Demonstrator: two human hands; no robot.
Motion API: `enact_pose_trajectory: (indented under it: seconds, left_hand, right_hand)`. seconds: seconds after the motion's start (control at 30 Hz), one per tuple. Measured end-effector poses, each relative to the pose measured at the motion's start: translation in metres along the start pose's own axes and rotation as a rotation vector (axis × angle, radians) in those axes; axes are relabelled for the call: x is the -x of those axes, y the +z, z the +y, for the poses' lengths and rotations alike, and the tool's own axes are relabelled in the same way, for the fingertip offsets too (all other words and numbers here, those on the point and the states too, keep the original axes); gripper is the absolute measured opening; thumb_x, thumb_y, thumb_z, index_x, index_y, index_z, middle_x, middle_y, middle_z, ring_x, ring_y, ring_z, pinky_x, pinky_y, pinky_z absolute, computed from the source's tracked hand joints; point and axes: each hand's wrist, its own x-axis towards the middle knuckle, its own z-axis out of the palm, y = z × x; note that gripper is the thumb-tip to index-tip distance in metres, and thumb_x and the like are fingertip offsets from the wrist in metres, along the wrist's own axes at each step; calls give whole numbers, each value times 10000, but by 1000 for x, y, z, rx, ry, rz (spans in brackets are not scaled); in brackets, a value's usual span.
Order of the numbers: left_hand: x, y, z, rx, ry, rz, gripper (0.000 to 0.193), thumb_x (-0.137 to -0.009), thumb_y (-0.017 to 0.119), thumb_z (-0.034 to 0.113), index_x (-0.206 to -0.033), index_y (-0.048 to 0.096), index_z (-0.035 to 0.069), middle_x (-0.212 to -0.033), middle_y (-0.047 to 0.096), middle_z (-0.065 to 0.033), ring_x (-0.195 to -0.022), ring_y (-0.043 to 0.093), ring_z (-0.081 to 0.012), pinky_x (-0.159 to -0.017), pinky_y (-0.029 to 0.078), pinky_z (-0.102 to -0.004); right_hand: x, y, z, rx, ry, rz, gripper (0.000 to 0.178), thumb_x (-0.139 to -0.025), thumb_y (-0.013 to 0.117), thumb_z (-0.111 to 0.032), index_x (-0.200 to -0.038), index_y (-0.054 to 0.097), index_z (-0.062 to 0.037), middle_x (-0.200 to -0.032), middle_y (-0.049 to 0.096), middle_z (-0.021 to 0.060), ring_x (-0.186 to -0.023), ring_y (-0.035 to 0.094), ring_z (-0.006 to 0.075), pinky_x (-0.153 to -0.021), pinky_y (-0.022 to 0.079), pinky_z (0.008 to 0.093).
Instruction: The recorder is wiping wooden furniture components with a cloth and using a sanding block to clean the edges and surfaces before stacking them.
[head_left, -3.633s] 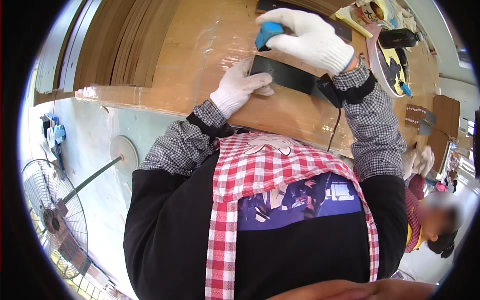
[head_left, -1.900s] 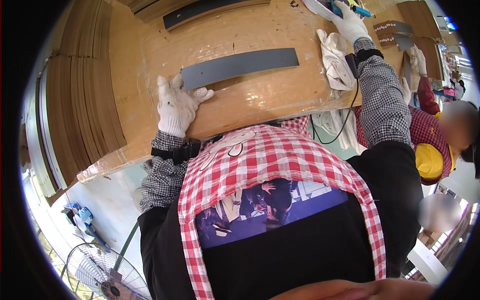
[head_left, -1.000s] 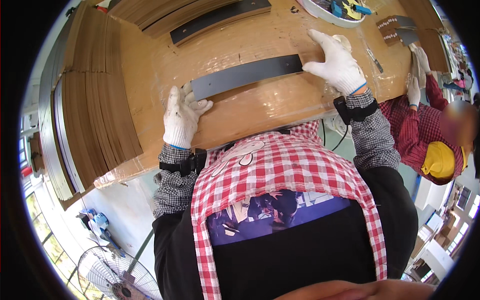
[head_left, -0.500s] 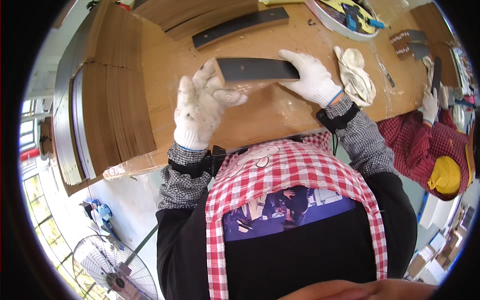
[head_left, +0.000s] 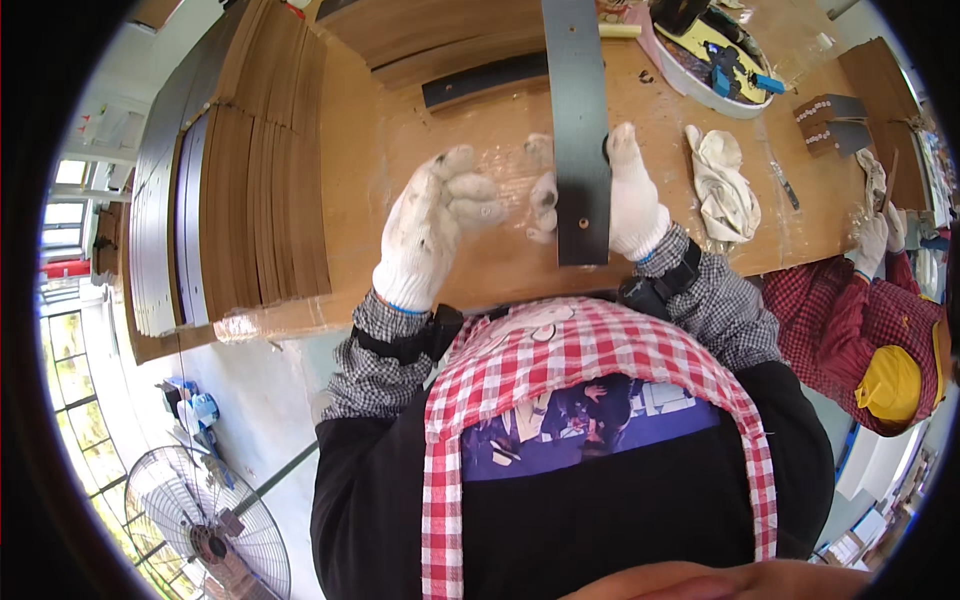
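My right hand (head_left: 632, 195), in a white knit glove, grips a long dark grey wooden strip (head_left: 581, 130) held upright over the table. Its thumb lies along the strip's right edge, and its fingertips show past the left edge. Small holes dot the strip's face, near the lower end and higher up. My left hand (head_left: 425, 225), in a smudged white glove, hovers left of the strip without touching it. It holds nothing, its fingers loosely bent and apart. Beyond it a similar dark strip (head_left: 480, 82) lies on the table, partly hidden behind the held one.
Tall stacks of brown-edged boards (head_left: 265, 200) stand at the left, with another stack (head_left: 440, 40) at the back. To the right lie a crumpled white glove (head_left: 725, 190), a knife (head_left: 785, 185) and a white tub (head_left: 700, 90) of tools. A co-worker (head_left: 850, 310) works at the far right.
The strip has turned from lying crosswise between my hands to standing lengthwise in my right hand. My left hand has come away from its end.
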Motion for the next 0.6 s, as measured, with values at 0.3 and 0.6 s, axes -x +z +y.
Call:
enact_pose_trajectory:
  seconds: [0.3,0.6]
  left_hand:
    - [-4,11,23,-755,274,-91,622,-924,695,320,-1367,499,-70,-1225,656,-179,-1070,669,-233,-957,518,-386]
    - [31,49,38,-1192,241,226,774,-692,822,309,-1369,511,99,-1139,667,-211,-1069,668,-369,-918,541,-429]
  right_hand:
    - [-28,29,6,182,-105,98,883,-982,258,-750,-1475,414,-35,-1098,669,189,-935,672,298,-892,549,446]
    - [-50,58,53,355,-304,53,610,-1099,320,-469,-1512,381,-24,-1470,485,77,-1346,468,202,-1150,368,351]
